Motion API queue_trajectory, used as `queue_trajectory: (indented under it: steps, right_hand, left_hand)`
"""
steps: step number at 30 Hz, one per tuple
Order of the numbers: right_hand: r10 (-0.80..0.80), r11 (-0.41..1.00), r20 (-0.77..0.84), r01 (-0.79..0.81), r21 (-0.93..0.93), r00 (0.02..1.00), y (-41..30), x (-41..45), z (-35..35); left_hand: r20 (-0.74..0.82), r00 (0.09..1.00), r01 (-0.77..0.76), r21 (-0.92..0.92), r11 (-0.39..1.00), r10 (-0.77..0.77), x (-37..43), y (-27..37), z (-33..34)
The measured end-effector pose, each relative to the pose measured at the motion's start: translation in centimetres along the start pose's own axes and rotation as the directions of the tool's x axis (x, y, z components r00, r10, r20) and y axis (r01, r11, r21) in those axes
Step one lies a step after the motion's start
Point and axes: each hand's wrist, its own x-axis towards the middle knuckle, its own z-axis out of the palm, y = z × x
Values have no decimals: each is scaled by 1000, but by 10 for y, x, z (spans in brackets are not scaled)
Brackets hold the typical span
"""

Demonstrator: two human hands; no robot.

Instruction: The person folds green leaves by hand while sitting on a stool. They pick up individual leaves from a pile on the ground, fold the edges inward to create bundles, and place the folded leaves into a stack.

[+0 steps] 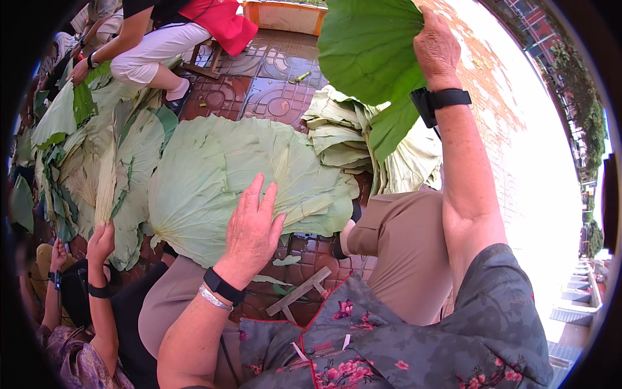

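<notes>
My right hand (437,46) is raised at the upper right, its fingers closed on the edge of a bright green lotus leaf (369,48) that hangs down to its left. Over a layered spread of pale lotus leaves (233,150) hovers or rests my left hand (252,223), palm down, fingers apart and holding nothing; whether it touches the leaves I cannot tell. Behind the raised leaf stands a folded stack of pale lotus leaves (340,131) on the paving. The lower tip of the green leaf overlaps that stack in the view.
Larger heaped lotus leaves (97,165) fill the left, where a co-worker's hand (101,240) grips one. Another person's hand (80,72) holds a leaf at the upper left. A small wooden stool (299,294) is between my knees. A planter (284,18) borders the wet patterned tiles (277,99).
</notes>
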Motion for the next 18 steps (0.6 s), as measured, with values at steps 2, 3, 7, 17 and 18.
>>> queue_trajectory:
  steps: [2, 3, 7, 17, 18]
  right_hand:
    - [-26, 999, 0, 26, -33, 1000, 12, -11, -2]
    - [-51, 998, 25, 52, -43, 998, 14, -20, 2]
    - [-121, 992, 236, 127, -14, 964, 27, -58, 32]
    - [82, 996, 842, -77, -48, 533, 62, -165, 86]
    - [109, 992, 828, -116, -54, 550, 61, -163, 91]
  left_hand:
    - [19, 1000, 9, -2, 1000, -9, -2, 1, 2]
    - [30, 1000, 7, -1, 1000, -7, -3, 2, 3]
    - [91, 996, -21, 0, 1000, 21, -6, 3, 6]
    - [273, 961, -49, 42, 998, 36, -20, -5, 23]
    - [283, 958, -49, 49, 998, 33, -20, -8, 24]
